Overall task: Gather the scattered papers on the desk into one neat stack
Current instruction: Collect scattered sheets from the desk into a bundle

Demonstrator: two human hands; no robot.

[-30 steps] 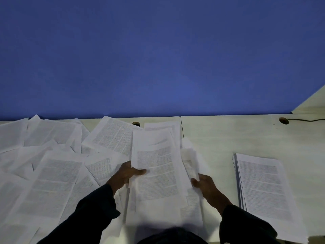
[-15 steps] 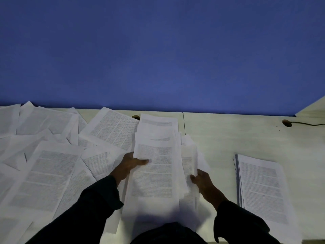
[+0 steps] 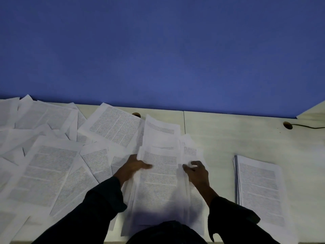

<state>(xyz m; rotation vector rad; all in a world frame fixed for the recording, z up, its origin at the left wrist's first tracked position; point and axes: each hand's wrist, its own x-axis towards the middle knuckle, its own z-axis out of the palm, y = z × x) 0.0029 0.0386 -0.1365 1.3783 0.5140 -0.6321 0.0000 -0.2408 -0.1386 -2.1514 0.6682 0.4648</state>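
The left hand grips the left edge of a loose bundle of white printed sheets, thumb on top; the right hand pinches its right edge with curled fingers; a neat stack of printed pages lies right on the pale tabletop; scattered white papers spread left, toward the blue wall.

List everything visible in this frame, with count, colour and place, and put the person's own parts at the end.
Scattered papers: many, white with printed text, overlapping across the desk's left half.
Held bundle of papers: one loose bundle, white, centre near edge, between the hands.
Neat stack: one, white, on the desk's right side, apart from the rest.
Desk: one, pale, seam down the middle.
Cable holes: two, dark, along the back edge; the left one partly hidden by paper.
Cable: one, dark, running right from the right hole.
Wall: blue, behind the desk.
Sleeves: two, dark.
Left hand: grips the bundle's left edge.
Right hand: fingers curled at the bundle's right edge.
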